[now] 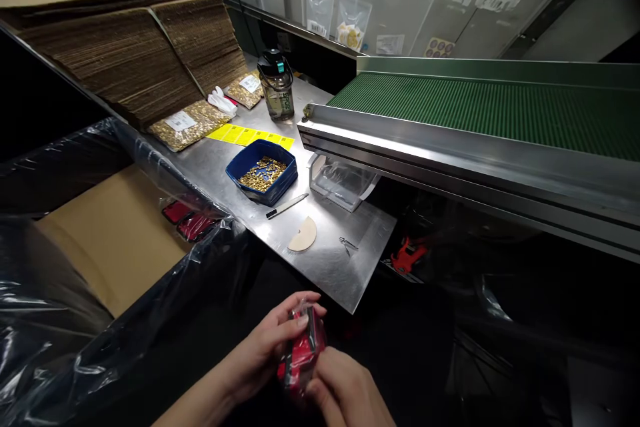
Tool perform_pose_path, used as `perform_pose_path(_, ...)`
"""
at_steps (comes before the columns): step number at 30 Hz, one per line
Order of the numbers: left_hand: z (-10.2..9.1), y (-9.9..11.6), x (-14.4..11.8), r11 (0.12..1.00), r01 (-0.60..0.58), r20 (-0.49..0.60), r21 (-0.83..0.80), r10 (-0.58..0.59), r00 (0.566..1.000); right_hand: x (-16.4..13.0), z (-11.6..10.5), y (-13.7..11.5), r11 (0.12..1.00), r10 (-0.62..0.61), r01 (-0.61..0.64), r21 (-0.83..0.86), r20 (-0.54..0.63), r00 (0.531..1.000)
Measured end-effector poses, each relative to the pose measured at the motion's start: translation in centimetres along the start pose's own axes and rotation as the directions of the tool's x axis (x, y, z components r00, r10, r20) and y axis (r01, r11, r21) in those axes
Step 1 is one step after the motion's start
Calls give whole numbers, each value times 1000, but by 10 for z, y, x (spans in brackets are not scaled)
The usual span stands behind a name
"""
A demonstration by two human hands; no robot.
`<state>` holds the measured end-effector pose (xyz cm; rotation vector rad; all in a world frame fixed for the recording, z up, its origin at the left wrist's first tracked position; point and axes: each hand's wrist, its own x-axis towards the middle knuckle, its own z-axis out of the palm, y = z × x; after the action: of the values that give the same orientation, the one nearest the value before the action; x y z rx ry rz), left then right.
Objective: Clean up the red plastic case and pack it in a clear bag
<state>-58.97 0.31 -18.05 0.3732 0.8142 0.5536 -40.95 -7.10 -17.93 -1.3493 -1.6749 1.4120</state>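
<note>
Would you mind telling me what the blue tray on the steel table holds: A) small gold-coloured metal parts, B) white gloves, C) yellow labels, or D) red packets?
A: the blue tray on the steel table is filled with small gold-coloured metal parts; the yellow labels and the white gloves lie outside it on the table.

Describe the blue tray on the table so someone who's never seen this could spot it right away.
Start at the steel table beside the green conveyor. Near its middle, before the yellow labels, sits the blue tray. It is the only blue thing there, filled with small gold parts.
</note>
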Motion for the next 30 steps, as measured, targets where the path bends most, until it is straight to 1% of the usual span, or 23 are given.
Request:
perform_pose_path(1,1,1,2,999,-34,-26,-15,34,999,0,-1,0,998,67,-66,14,-35,997)
perform_pose_path(3,3,2,7,992,-126,-82,5,126,989,2,-5,0,986,169,-168,21,-48,984)
perform_pose_path(4,5,2,9,981,-192,-104,41,195,975,3,-6,-1,979,206,-205,12,-47,977)
perform_pose_path(6,12,4,10,926,-348,-111,148,365,924,6,-8,-1,963,268,-269,0,-77,960)
perform_pose_path(8,22,6,7,850,-470,-48,238,494,868,10,-9,-2,954,298,-299,7,-135,945)
perform_pose_path(10,34,8,1,809,-530,57,255,534,843,15,-11,-3,951,308,-304,50,-196,931)
perform_pose_path(12,47,7,-5,810,-545,146,217,525,838,21,-16,-4,937,344,-317,148,-228,911)
perform_pose_path(14,57,4,-7,828,-537,183,159,510,841,27,-24,-4,902,391,-320,290,-235,890)
perform_pose_path(16,60,-1,-4,830,-544,137,124,529,838,32,-34,-2,860,410,-277,428,-259,874)
perform_pose_path(18,55,-7,3,800,-577,34,163,580,814,34,-44,-1,818,411,-210,535,-288,865)
perform_pose_path(19,51,-11,7,799,-568,-4,198,580,814,34,-49,-1,796,413,-185,576,-294,862)
perform_pose_path(20,45,-15,11,821,-528,-13,215,543,839,34,-53,-2,778,415,-165,606,-298,860)
perform_pose_path(22,34,-22,16,910,-373,48,182,371,928,34,-58,-5,754,410,-137,642,-298,862)
perform_pose_path(23,29,-25,16,944,-293,91,151,282,955,34,-58,-7,741,401,-128,659,-282,872)
perform_pose_path(24,26,-28,16,963,-241,128,119,226,966,34,-56,-8,727,386,-121,676,-257,886)
perform_pose_path(25,23,-30,14,969,-223,148,102,207,967,34,-53,-9,718,361,-111,687,-231,904)
perform_pose_path(26,21,-31,12,966,-232,154,111,214,965,33,-49,-8,719,334,-102,688,-213,918)
perform_pose_path(28,18,-30,5,944,-275,156,184,248,956,29,-37,0,768,300,-109,631,-204,932)
perform_pose_path(30,14,-28,-3,903,-304,162,305,265,950,21,-23,14,833,315,-179,523,-183,931)
